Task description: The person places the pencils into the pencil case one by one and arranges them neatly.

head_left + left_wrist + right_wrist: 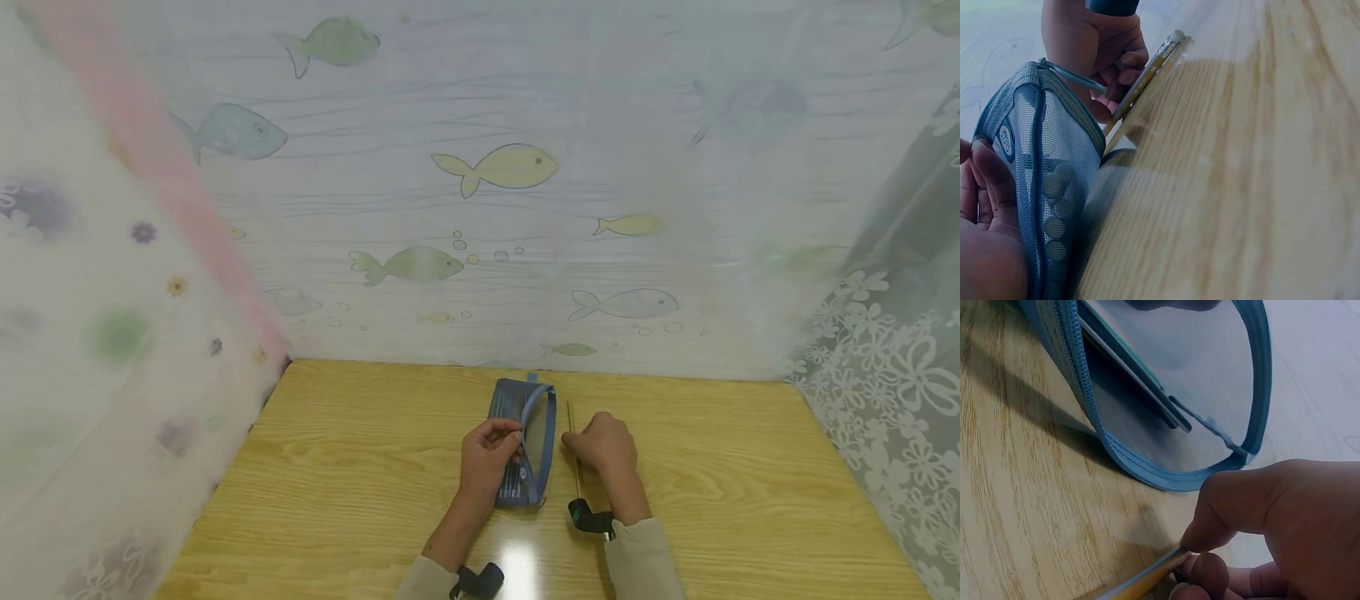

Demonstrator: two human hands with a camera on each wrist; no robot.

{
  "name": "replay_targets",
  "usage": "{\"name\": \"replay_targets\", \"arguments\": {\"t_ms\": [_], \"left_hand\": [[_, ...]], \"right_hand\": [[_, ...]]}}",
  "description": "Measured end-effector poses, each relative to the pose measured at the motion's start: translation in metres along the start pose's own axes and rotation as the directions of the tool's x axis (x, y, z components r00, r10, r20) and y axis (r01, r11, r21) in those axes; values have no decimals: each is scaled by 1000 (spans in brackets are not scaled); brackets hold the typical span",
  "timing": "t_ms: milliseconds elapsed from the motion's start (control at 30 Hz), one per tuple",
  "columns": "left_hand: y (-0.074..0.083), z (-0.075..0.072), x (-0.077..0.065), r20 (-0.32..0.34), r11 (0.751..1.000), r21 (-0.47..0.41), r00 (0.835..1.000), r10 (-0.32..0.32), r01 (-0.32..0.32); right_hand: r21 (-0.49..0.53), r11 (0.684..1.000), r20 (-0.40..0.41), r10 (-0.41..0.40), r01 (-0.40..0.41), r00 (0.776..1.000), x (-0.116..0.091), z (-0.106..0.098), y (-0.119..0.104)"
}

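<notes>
A blue mesh zip pencil case (508, 398) stands on the table, its zipped mouth gaping toward the right. My left hand (487, 457) pinches the near-left edge of that mouth between thumb and fingers. Just right of the case, my right hand (606, 443) pinches a yellow pencil (577, 479) between thumb and forefinger. The pencil's eraser end (1175, 36) points toward me, close to the tabletop. Inside the case, long thin flat items (1141, 375) show through the opening. Several round shapes (1054, 228) appear through the mesh.
The wood-grain table (360, 433) reaches back to a curtain printed with fish (517, 167). Flowered sheets hang at the left (112, 333) and right (900, 375). A black wrist camera (591, 518) sits on the right wrist, another (482, 581) on the left.
</notes>
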State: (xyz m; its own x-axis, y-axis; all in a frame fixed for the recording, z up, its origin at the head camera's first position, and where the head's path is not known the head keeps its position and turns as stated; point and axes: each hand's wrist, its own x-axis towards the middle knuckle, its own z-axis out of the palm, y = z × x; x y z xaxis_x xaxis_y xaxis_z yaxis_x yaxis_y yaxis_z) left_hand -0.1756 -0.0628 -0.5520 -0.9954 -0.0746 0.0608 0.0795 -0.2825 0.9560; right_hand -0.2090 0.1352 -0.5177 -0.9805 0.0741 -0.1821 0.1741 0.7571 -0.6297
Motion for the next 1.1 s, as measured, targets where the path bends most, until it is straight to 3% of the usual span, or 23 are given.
{"name": "replay_targets", "arguments": {"t_ms": [433,800,1100], "left_hand": [[-2,0,1,9,1000,-18,1000,22,-22],[-1,0,1,5,1000,-8,1000,-2,2],[-2,-1,0,13,1000,0,1000,9,-9]], "right_hand": [[126,990,50,-76,69,996,2,-3,3],[195,977,115,-108,84,987,1,-8,-2],[376,926,105,-76,31,992,2,-7,-5]]}}
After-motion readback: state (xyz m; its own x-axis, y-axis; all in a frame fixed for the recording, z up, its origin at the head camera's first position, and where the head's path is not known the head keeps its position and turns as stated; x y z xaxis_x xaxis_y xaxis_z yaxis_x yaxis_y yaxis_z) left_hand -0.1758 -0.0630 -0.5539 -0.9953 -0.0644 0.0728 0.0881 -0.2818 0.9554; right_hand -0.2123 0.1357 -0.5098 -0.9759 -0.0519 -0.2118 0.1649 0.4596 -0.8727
